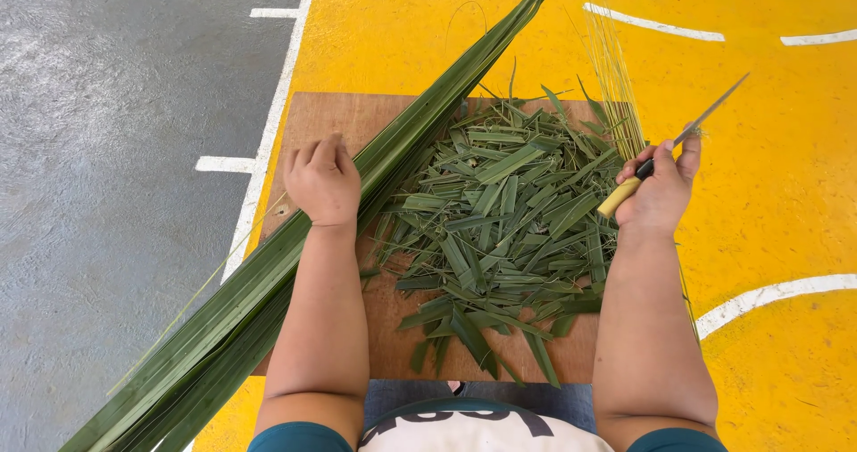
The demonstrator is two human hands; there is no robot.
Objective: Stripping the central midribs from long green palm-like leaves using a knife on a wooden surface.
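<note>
A: Left hand [323,182]?
B: Curled, knuckles down on the long green palm-leaf bundle [295,256] — bundle lay diagonally across the brown wooden board [321,117] on the yellow painted floor [786,193].
A: Right hand [659,193]?
B: Clenched on a thin knife with a pale handle [665,153], blade up.
A: Handling?
B: Leaves looked light, springy, probably slick — best pinned mid-length. The pile of cut green leaf pieces [500,229] sat between the hands, pale leaf ribs [616,86] beside it.

Glossy long green palm leaves [268,282] are lying across a matt brown wooden board [312,117], a thin metal-bladed knife with a pale wooden handle [678,140] is glinting above rough, matt yellow-painted concrete floor [786,202].
</note>
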